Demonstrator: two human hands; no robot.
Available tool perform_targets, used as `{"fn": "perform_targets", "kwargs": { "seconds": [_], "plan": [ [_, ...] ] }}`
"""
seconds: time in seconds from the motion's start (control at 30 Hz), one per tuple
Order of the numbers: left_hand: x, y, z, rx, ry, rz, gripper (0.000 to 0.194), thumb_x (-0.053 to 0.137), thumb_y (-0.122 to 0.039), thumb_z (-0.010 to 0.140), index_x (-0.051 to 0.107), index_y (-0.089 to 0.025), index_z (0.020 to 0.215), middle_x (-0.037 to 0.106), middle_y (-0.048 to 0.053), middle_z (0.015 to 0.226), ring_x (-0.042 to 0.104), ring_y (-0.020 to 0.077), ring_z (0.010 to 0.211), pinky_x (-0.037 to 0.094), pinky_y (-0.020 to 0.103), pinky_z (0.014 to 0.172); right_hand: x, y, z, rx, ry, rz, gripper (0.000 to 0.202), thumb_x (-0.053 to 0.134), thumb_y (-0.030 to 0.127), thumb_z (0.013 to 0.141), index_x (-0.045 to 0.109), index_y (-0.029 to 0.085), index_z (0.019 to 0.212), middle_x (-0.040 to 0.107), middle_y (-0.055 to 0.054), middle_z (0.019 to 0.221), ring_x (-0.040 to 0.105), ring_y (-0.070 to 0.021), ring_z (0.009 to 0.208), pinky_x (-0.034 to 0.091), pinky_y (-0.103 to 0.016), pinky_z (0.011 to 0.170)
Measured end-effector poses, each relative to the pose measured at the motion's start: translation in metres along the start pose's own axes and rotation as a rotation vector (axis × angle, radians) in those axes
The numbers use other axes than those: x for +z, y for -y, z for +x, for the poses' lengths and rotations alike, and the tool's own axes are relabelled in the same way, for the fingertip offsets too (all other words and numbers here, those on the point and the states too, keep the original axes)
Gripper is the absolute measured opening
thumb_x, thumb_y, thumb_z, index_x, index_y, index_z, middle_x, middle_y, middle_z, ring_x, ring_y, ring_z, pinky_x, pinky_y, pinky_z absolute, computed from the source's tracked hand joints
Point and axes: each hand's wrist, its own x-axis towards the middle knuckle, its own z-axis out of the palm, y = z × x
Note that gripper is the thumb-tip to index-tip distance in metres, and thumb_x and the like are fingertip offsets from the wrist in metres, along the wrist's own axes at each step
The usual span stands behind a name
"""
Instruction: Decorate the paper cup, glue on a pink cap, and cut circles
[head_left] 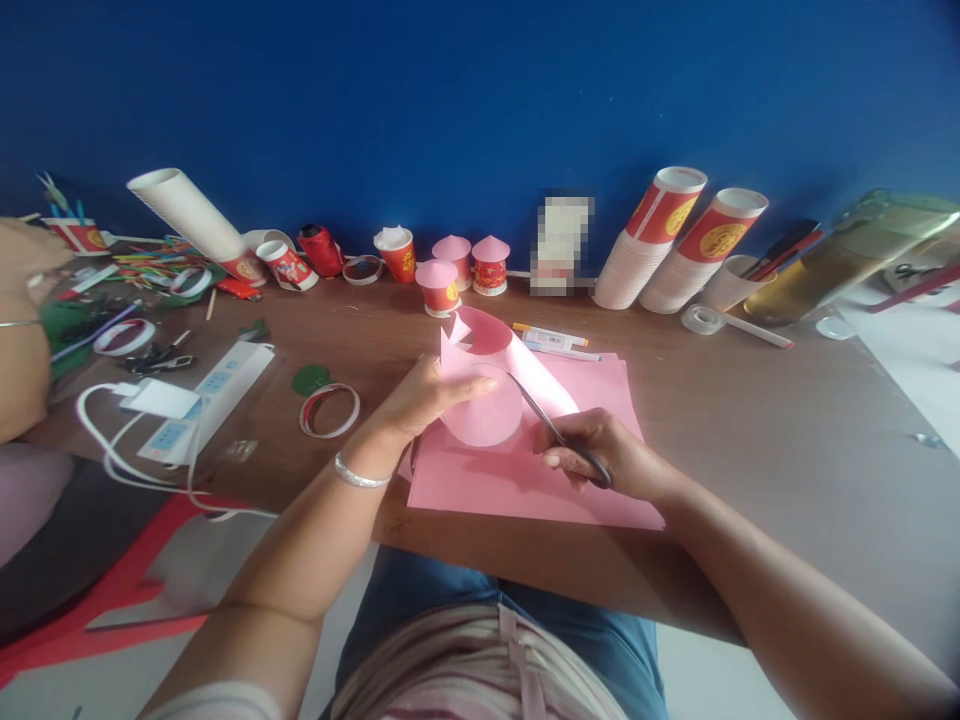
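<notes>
My left hand (427, 395) is closed on a sheet of pink paper (484, 415), thumb on top near the cut edge. A rounded piece is partly cut out of the sheet, and a strip of it curls up and to the right. In my right hand (592, 450) is a pair of scissors (551, 425) with dark handles. The blades reach up and left to the edge of the rounded piece. Beneath both hands lies a stack of pink paper (480, 495) on the brown table (712, 420).
Behind stand paper cups with pink cone tops (491, 265), tall cup stacks (637, 255), a bottle (817, 260) and tape (703, 318). Pens (555, 340) lie behind the paper. A power strip (210, 400), cut cup ring (330, 410) and another person's arm (22, 330) are at left.
</notes>
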Motion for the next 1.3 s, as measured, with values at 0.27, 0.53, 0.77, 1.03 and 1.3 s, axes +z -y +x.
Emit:
{"fn": "perform_targets", "kwargs": {
  "seconds": [0.27, 0.53, 0.77, 1.03, 1.3],
  "plan": [
    [-0.0005, 0.0019, -0.0009, -0.045, -0.051, 0.011, 0.037, 0.086, -0.038, 0.078, 0.079, -0.015, 0.106, 0.080, 0.010, 0.102, 0.072, 0.0255, 0.100, 0.056, 0.036, 0.091, 0.0014, -0.0003, 0.0012, 0.029, 0.004, 0.022, 0.057, 0.073, 0.071, 0.084, 0.063, 0.015, 0.076, 0.051, 0.003, 0.055, 0.046, -0.0096, 0.050, 0.037, -0.025, 0.048],
    [0.0023, -0.0016, 0.0001, -0.004, 0.017, 0.048, 0.051, 0.087, -0.038, 0.077, 0.074, -0.016, 0.121, 0.077, 0.011, 0.116, 0.068, 0.0277, 0.113, 0.054, 0.039, 0.099, 0.0032, -0.0001, 0.0021, 0.015, 0.010, 0.017, 0.060, 0.073, 0.073, 0.082, 0.062, 0.015, 0.073, 0.050, 0.004, 0.053, 0.044, -0.0091, 0.050, 0.035, -0.025, 0.047],
    [0.0021, -0.0034, 0.0003, 0.014, 0.038, 0.063, 0.050, 0.085, -0.037, 0.079, 0.073, -0.015, 0.122, 0.075, 0.012, 0.116, 0.067, 0.0278, 0.114, 0.052, 0.041, 0.101, 0.0023, 0.0017, 0.0010, 0.006, 0.021, 0.012, 0.057, 0.073, 0.070, 0.084, 0.062, 0.015, 0.074, 0.050, 0.004, 0.052, 0.043, -0.0091, 0.049, 0.034, -0.024, 0.047],
    [-0.0003, -0.0030, -0.0006, -0.007, 0.046, 0.079, 0.045, 0.086, -0.038, 0.078, 0.076, -0.015, 0.115, 0.076, 0.011, 0.111, 0.068, 0.0275, 0.109, 0.053, 0.040, 0.098, 0.0022, 0.0020, 0.0005, -0.002, 0.030, 0.012, 0.056, 0.074, 0.069, 0.084, 0.064, 0.015, 0.074, 0.050, 0.004, 0.053, 0.043, -0.0086, 0.049, 0.033, -0.024, 0.046],
    [-0.0007, -0.0041, -0.0002, -0.005, 0.053, 0.057, 0.046, 0.086, -0.037, 0.078, 0.074, -0.015, 0.118, 0.076, 0.010, 0.113, 0.068, 0.0265, 0.110, 0.053, 0.039, 0.098, 0.0015, 0.0014, 0.0000, 0.001, 0.032, 0.005, 0.057, 0.074, 0.069, 0.084, 0.065, 0.014, 0.075, 0.051, 0.004, 0.052, 0.042, -0.0085, 0.048, 0.033, -0.024, 0.046]
  ]
}}
